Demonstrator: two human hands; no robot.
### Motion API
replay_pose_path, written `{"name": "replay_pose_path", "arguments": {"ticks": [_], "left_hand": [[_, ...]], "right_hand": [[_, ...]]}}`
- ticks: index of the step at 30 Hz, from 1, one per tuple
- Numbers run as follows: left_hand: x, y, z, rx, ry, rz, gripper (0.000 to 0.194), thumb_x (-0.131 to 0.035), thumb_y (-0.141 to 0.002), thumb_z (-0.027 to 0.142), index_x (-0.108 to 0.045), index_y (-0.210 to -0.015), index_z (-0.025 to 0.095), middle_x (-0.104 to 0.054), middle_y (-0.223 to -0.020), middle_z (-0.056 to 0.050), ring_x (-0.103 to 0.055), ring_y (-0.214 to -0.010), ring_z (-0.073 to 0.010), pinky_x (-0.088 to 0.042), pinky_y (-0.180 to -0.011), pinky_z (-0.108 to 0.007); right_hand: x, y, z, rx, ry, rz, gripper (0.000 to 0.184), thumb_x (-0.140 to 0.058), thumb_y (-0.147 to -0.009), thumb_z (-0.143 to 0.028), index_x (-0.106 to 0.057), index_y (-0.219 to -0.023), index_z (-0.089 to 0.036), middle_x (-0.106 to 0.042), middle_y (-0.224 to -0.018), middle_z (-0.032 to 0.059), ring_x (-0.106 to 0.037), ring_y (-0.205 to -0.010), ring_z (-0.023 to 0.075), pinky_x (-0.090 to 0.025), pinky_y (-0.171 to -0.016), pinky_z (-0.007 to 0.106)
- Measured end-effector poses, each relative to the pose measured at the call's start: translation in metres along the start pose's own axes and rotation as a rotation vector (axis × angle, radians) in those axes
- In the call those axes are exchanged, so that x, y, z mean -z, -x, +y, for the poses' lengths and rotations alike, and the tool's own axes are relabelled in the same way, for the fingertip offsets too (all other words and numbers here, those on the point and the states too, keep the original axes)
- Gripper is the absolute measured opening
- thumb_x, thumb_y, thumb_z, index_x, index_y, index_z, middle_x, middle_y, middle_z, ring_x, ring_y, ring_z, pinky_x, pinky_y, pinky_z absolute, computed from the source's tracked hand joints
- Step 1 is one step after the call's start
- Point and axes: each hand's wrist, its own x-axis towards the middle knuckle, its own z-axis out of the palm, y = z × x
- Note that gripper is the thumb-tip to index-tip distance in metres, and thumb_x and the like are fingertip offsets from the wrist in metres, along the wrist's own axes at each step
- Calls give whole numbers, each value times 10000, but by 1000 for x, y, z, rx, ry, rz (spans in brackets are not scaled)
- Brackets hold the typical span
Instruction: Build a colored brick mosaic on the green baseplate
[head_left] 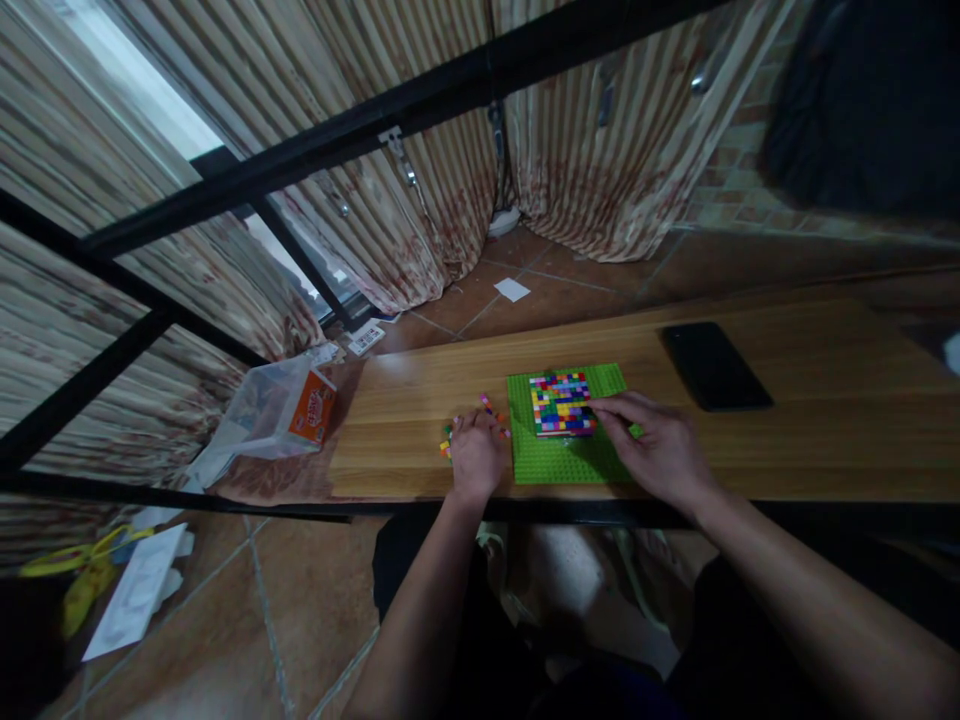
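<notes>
A green studded baseplate (529, 462) lies on the wooden table. On it stands a square block of small multicoloured toy bricks (561, 404), built up above the plate. My right hand (656, 440) reaches in from the right, thumb and forefinger pinched together at the block's right edge. Whatever is between those fingertips is too small to make out. To the left of the plate, my left hand (478, 452) rests palm down over loose toy bricks (445, 449), its fingers apart. Part of that pile is hidden under the hand.
A black phone (716, 366) lies on the wooden table (825, 400) to the right. Past the table's left end stands a clear plastic box (271, 408) with an orange label. A black metal frame (442, 100) crosses in front of striped curtains. Papers lie on the tiled floor.
</notes>
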Motion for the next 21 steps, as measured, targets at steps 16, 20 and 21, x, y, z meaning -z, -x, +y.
{"name": "replay_pose_path", "arguments": {"ticks": [16, 20, 21], "left_hand": [[3, 7, -4, -37, 27, 17, 114, -601, -851, 179, -685, -922, 210, -691, -1029, -72, -609, -1017, -228, -435, -985, -397], [2, 5, -5, -18, 10, 18, 69, -631, -857, 235, -681, -885, 196, -692, -990, -76, -606, -991, -229, -440, -952, -385], [2, 5, -5, -11, 10, 20, 70, -645, -852, 253, -680, -871, 195, -691, -976, -73, -603, -983, -228, -441, -942, -381]], "right_hand": [[-3, 5, -1, 24, 45, -14, 202, -525, -926, -231, -707, -1011, -237, -729, -907, 39, -702, -805, 188, -540, -707, 318], [0, 4, -1, 22, 53, -6, 200, -528, -926, -225, -708, -1013, -225, -733, -923, 45, -703, -820, 187, -539, -726, 313], [0, 3, -1, 20, 59, -4, 200, -529, -925, -224, -708, -1014, -222, -732, -922, 46, -702, -818, 186, -538, -726, 311]]}}
